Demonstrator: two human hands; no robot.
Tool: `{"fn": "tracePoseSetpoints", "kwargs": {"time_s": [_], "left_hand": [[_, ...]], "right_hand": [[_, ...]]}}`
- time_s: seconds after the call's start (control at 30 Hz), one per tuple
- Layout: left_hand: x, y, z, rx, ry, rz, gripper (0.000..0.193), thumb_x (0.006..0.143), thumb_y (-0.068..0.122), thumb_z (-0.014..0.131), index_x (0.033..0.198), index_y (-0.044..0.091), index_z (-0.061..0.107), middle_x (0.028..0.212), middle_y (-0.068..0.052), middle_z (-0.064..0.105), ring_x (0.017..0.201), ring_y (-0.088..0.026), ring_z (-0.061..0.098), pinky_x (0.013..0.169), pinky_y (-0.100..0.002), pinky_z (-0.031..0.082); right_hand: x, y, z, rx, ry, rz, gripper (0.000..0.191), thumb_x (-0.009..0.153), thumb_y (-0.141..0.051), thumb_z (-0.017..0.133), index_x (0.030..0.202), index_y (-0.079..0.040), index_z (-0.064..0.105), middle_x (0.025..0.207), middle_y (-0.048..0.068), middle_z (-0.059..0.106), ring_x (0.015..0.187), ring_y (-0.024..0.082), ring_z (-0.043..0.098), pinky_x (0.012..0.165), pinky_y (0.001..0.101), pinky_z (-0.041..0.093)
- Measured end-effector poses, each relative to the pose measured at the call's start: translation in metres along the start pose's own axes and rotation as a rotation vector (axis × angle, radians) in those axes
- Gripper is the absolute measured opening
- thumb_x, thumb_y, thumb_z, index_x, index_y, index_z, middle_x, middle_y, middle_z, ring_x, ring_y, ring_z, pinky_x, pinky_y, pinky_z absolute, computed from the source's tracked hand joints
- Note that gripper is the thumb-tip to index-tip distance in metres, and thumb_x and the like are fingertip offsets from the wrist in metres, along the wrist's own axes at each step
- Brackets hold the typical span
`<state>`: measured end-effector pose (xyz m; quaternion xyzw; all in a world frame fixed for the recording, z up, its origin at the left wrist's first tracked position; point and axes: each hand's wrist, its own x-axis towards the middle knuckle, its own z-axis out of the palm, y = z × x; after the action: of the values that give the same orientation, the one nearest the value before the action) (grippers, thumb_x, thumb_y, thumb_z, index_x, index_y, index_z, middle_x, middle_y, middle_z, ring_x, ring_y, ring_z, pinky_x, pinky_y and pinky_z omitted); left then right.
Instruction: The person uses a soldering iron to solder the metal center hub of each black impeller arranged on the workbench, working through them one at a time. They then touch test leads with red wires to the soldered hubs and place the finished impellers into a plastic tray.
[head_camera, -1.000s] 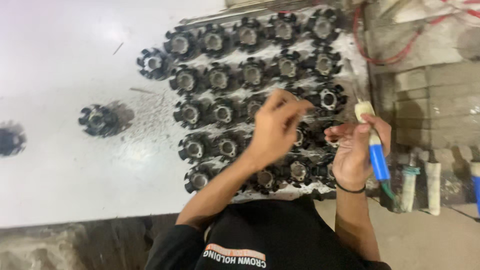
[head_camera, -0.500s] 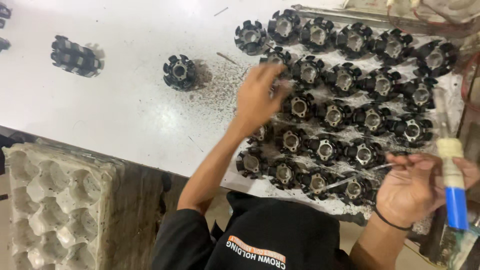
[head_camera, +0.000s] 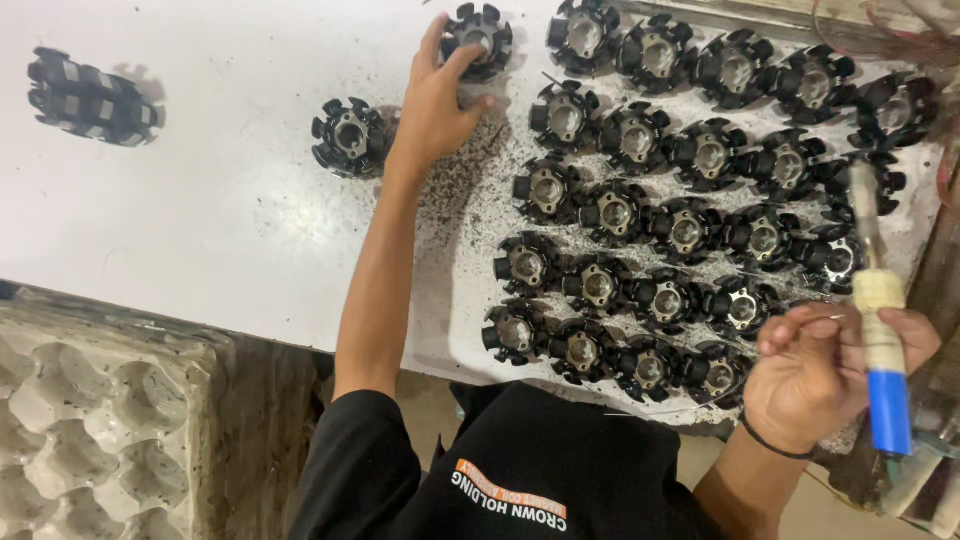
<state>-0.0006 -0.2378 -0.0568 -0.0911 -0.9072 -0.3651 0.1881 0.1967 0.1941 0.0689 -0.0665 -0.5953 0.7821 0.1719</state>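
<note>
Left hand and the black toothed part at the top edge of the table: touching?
Touching. The head view shows the left hand with fingers wrapped over the rim of the black toothed part, no gap visible.

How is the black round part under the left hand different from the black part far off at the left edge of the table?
The part under the left hand, the touched part, sits flat with its metal centre hole facing up. The far part lies on its side, showing ribbed edges, and nothing touches it. Both are black and toothed, on the white table.
</note>
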Motion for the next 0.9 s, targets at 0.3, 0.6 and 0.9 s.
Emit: {"fn": "tracePoseSetpoints", "kwargs": {"time_s": [0.3, 0.6, 0.9], "left_hand": [[0.028, -0.014, 0.021, -0.007, 0.056, 0.001, 0.047, 0.076, 0.023, 0.093, 0.114, 0.012, 0.068, 0.151, -0.018, 0.043, 0.132, -0.040, 0.050, 0.111, -0.050, 0.046], [0.034, 0.000, 0.022, 0.021, 0.080, -0.014, 0.077, 0.076, 0.030, 0.096, 0.140, 0.016, 0.055, 0.142, -0.010, 0.051, 0.127, -0.037, 0.051, 0.107, -0.050, 0.044], [0.019, 0.017, -0.008, 0.151, 0.046, 0.006, 0.080, 0.078, 0.023, 0.093, 0.147, 0.019, 0.051, 0.161, -0.017, 0.035, 0.142, -0.039, 0.045, 0.116, -0.049, 0.044]], "right_hand": [[-0.005, 0.021, 0.015, -0.055, -0.195, 0.010, 0.034, 0.119, -0.002, 0.070, 0.134, -0.011, 0.041, 0.092, 0.021, 0.070, 0.066, 0.020, 0.062, 0.063, 0.0279, 0.050], [-0.011, 0.026, 0.017, -0.061, -0.178, 0.031, 0.034, 0.120, 0.000, 0.069, 0.135, -0.011, 0.040, 0.092, 0.022, 0.069, 0.066, 0.021, 0.061, 0.062, 0.0282, 0.049], [-0.014, 0.018, 0.018, -0.091, -0.215, 0.031, 0.035, 0.115, 0.001, 0.066, 0.135, -0.010, 0.039, 0.093, 0.022, 0.069, 0.068, 0.021, 0.062, 0.062, 0.0277, 0.048]]}}
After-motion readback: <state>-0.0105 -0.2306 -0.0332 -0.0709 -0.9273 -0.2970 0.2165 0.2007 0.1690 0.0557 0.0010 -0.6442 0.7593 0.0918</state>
